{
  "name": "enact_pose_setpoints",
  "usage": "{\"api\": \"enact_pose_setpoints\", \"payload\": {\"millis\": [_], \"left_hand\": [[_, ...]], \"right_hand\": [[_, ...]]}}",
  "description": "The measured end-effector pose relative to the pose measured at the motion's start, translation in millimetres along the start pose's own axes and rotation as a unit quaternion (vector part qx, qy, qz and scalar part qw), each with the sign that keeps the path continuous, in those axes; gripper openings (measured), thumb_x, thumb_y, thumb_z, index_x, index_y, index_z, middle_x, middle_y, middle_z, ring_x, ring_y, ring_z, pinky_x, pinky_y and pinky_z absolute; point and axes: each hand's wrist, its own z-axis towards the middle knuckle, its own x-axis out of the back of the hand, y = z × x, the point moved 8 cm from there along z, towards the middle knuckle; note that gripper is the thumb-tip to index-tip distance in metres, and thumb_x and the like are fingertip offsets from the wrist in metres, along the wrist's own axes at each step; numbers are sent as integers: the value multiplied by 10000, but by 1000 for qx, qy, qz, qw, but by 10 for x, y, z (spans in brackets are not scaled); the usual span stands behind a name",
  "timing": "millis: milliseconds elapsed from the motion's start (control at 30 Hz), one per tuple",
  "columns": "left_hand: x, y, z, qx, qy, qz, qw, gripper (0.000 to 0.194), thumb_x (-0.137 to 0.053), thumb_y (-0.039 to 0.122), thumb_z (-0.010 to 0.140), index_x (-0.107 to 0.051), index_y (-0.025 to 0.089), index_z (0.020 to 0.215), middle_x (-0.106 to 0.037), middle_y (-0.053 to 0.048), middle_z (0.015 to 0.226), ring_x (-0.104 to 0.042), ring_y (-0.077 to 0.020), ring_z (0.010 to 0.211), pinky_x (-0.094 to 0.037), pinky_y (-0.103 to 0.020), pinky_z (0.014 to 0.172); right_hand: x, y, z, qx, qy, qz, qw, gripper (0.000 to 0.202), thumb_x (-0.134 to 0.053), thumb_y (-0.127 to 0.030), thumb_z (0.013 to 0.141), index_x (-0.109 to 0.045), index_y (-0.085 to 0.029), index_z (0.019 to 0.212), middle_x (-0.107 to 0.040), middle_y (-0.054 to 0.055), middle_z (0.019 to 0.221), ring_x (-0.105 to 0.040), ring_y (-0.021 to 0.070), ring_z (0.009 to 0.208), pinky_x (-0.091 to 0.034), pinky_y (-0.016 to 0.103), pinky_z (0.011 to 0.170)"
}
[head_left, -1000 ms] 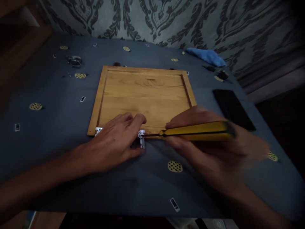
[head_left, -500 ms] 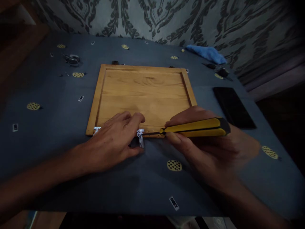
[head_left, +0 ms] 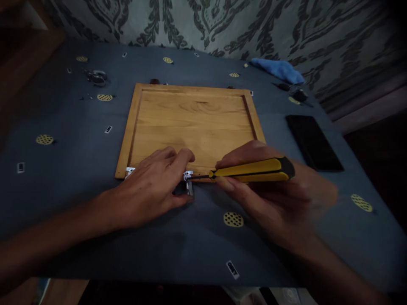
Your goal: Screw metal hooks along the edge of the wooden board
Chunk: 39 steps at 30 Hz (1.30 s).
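Note:
A framed wooden panel (head_left: 197, 120), like a cabinet door, lies flat on the cloth-covered table. At its near edge sits a metal hinge (head_left: 188, 175), with a shiny arm jutting toward me. My left hand (head_left: 152, 186) rests over that edge, thumb and fingers closed about the hinge; the palm hides part of it. A second metal fitting (head_left: 129, 170) peeks out left of my knuckles. In my right hand (head_left: 254, 190) is a yellow and black screwdriver (head_left: 251, 170), held nearly level. Its tip points left and meets the hinge, as far as I can see.
A black phone-like slab (head_left: 314, 142) lies right of the panel. Behind it are a dark small object (head_left: 297, 93) and a blue cloth (head_left: 280, 70). Small metal hardware (head_left: 96, 77) sits at the back left. A patterned wall (head_left: 206, 25) borders the table's far side.
The screwdriver and my right hand have shifted slightly left, the tip now closer in on the hinge. My left hand stays on the hinge.

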Motion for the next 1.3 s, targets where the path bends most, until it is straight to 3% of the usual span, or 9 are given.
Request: {"api": "enact_pose_setpoints", "payload": {"millis": [400, 800, 1067, 1233, 1300], "left_hand": [[-3, 8, 9, -8, 4, 1, 1000, 472, -718, 290, 806, -456, 204, 1189, -607, -68, 1053, -599, -278, 1024, -496, -399, 809], [6, 21, 3, -10, 5, 6, 1000, 440, -740, 277, 796, -442, 225, 1116, -578, -35, 1010, -582, -250, 981, -463, -355, 774], [3, 15, 15, -16, 13, 6, 1000, 453, -728, 285, 796, -448, 220, 1145, -571, -34, 990, -579, -253, 965, -462, -360, 771], [6, 20, 17, -24, 18, 4, 1000, 453, -714, 302, 809, -459, 203, 1170, -576, -54, 1008, -581, -263, 974, -479, -382, 780], [11, 21, 13, -26, 19, 7, 999, 467, -711, 306, 814, -461, 193, 1192, -573, -52, 990, -579, -261, 955, -481, -386, 772]], "right_hand": [[-5, -62, 97, -59, -57, 20, 996, 123, -714, -194, 893, -674, -257, 991, -730, -37, 980, -699, 129, 922, -558, 230, 814], [14, -57, 130, -83, -83, -3, 993, 112, -728, -242, 885, -701, -258, 993, -742, -26, 949, -726, 145, 830, -588, 230, 757], [15, -58, 119, -62, -96, -11, 993, 171, -711, -219, 898, -698, -282, 1056, -742, -26, 1014, -731, 137, 868, -601, 210, 769], [-24, -101, 154, -13, -149, 9, 989, 348, -681, -161, 893, -639, -289, 1214, -743, -29, 1054, -737, 151, 915, -609, 220, 794], [-15, -98, 153, -27, -147, -12, 989, 327, -678, -178, 895, -646, -297, 1198, -749, -35, 1032, -740, 158, 910, -610, 234, 812]]}}
